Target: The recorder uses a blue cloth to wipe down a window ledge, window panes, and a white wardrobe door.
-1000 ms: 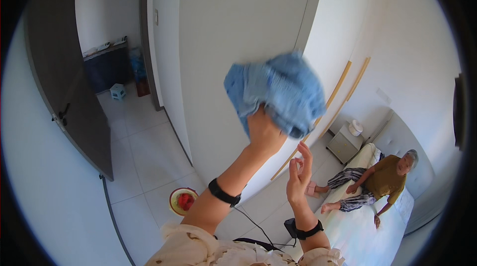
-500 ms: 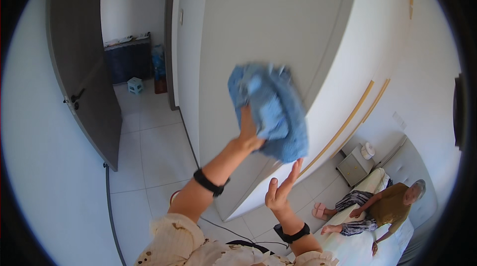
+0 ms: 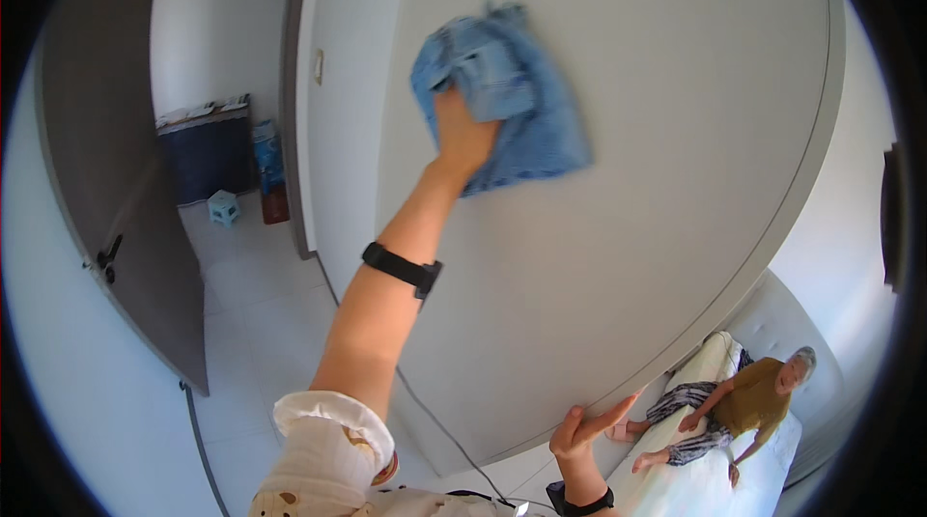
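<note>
High on a wide pale panel, my left hand is closed on a light blue denim cloth. The bunched cloth covers my fingertips and lies spread against the panel, its lower edge hanging loose. My left arm is stretched upward, a black band around the forearm. Lower down to the right, my right hand is open beside the panel's lower right edge, thumb and fingers extended and nothing in it. Whether its fingertips touch that edge I cannot tell.
A dark door stands open on the left, with a small light blue stool beyond it. A cable runs along the floor below the panel. At lower right, another person sits on a bed.
My left hand has carried the cloth upward and slightly left. The pale panel fills more of the view, hiding the bedside cabinet and yellow strips. My right hand sits lower.
</note>
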`<state>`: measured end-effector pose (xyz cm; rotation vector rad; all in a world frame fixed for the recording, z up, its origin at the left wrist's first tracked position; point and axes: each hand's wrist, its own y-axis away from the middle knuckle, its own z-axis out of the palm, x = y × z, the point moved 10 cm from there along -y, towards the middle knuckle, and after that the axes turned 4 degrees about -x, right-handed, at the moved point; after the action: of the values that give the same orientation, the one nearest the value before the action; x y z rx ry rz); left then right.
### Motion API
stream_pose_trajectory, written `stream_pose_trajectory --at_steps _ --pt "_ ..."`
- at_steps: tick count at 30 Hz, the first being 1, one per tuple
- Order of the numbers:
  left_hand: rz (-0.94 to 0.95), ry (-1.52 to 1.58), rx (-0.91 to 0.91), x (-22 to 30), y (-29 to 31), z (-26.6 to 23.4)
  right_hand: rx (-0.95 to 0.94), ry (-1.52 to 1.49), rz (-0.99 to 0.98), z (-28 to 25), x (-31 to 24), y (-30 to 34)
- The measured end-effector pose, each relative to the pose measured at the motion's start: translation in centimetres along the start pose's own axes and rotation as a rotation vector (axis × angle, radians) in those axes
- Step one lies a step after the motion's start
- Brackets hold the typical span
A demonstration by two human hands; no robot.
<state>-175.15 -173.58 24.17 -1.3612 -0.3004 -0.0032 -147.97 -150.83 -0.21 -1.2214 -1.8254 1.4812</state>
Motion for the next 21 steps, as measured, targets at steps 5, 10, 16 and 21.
stream_pose_trajectory --at_steps 5,10,16,21 --pt "-0.222 -0.17 0.055 -15.0 1.6 -3.9 0.032 0.05 0.033 -0.3 0.4 1.2" --pt "-0.624 -0.163 0.098 -18.6 -3.4 -3.8 0.023 0.077 0.06 -0.7 1.0 2.4" --pt "-0.355 -0.253 -0.056 -5.1 -16.9 1.0 0.056 0.056 0.067 -0.4 1.0 2.7" --pt "0.032 -0.107 -0.049 13.3 -22.1 6.6 0.022 0.14 0.097 -0.3 1.5 2.7"
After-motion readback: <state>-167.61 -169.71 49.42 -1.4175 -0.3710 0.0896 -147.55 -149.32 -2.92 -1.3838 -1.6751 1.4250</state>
